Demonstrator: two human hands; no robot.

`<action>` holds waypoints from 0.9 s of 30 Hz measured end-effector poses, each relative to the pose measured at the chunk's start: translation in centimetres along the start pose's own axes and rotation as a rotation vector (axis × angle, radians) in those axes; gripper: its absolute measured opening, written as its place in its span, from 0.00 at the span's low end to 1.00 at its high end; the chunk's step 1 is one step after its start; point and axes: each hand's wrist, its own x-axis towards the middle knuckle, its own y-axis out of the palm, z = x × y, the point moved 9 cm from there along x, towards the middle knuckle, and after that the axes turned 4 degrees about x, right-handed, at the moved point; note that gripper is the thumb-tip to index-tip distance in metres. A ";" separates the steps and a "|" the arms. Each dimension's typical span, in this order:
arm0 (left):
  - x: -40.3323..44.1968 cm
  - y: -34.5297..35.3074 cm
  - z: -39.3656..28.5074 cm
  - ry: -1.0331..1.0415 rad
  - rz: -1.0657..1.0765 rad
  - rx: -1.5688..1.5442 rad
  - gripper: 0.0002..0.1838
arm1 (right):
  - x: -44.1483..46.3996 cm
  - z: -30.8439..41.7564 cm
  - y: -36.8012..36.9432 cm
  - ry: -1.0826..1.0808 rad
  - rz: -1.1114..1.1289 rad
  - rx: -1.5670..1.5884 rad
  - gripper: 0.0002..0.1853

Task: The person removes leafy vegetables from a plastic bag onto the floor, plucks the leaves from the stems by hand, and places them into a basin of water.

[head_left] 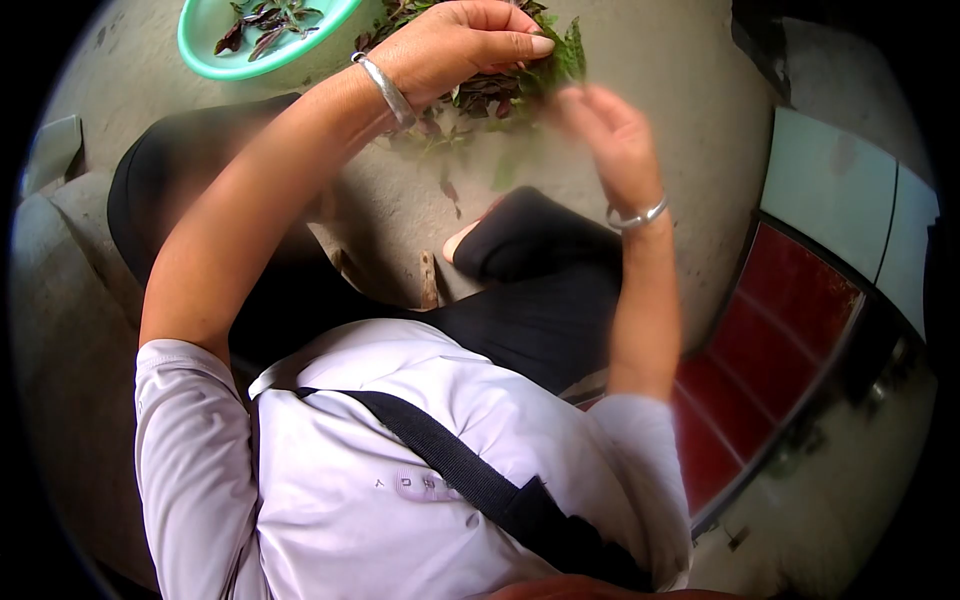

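My left hand [470, 42] pinches a sprig of green leaves [568, 55] between thumb and fingers. It is above a heap of leafy greens [485, 100], green and dark reddish, lying on the concrete floor. Close by on the right is my right hand [612, 135], blurred, its fingers curled together near the sprig's lower end. Whatever those fingertips hold is smeared and cannot be made out. Blurred green leaves [512, 160] show just under the hands.
A mint-green basin [250, 70] with some dark leaves in it stands at the upper left. My bent legs in black trousers [530, 240] frame the floor. A small wooden piece [428, 280] lies between them. On the right is a red-panelled piece with a pale top [830, 165].
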 end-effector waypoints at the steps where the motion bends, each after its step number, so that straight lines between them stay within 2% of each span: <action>1: 0.1 -0.3 0.4 0.023 -0.009 0.023 0.08 | 0.0 -0.1 0.0 0.001 0.010 -0.005 0.08; 2: 0.2 -0.5 0.7 0.045 -0.018 0.047 0.09 | 0.0 -0.2 0.1 0.007 0.013 -0.017 0.08; 8: 0.2 0.6 1.6 -0.044 0.128 -0.289 0.06 | 0.1 -0.3 0.0 -0.005 0.041 -0.096 0.08; 10: 0.3 -0.5 0.3 0.034 0.097 -0.373 0.06 | 0.2 -0.6 -0.2 -0.030 0.066 -0.156 0.08; 12: 0.1 -1.8 -2.0 0.118 0.041 -0.381 0.08 | 0.3 -1.6 -1.0 0.007 0.018 -0.080 0.08; 13: 0.5 -2.7 -1.3 0.051 -0.026 -0.446 0.08 | 0.3 -1.9 -1.3 0.026 -0.009 -0.046 0.08; 15: 0.2 -4.9 -1.0 0.112 -0.157 0.158 0.09 | 0.4 -1.8 -1.7 0.050 -0.049 0.115 0.08; 17: 0.5 -4.0 0.1 0.074 -0.077 0.748 0.10 | 0.2 -1.3 -1.6 0.065 -0.052 0.267 0.07; 18: -0.4 -2.8 0.2 0.125 -0.142 1.171 0.12 | 0.2 -0.6 -1.3 0.064 -0.032 0.340 0.07; 20: -1.3 -0.2 3.1 0.103 0.068 1.725 0.15 | 0.0 0.1 -0.8 0.077 0.082 0.504 0.07; 21: -2.0 0.5 4.2 -0.039 0.138 1.759 0.14 | -0.1 0.2 -0.6 0.079 0.090 0.526 0.07; 24: -3.9 3.0 5.8 0.211 0.202 1.760 0.10 | -0.3 0.1 0.2 0.104 0.169 0.602 0.08; 27: -4.6 3.8 5.4 0.355 0.133 1.712 0.14 | -0.1 -0.6 0.1 0.112 0.142 0.550 0.08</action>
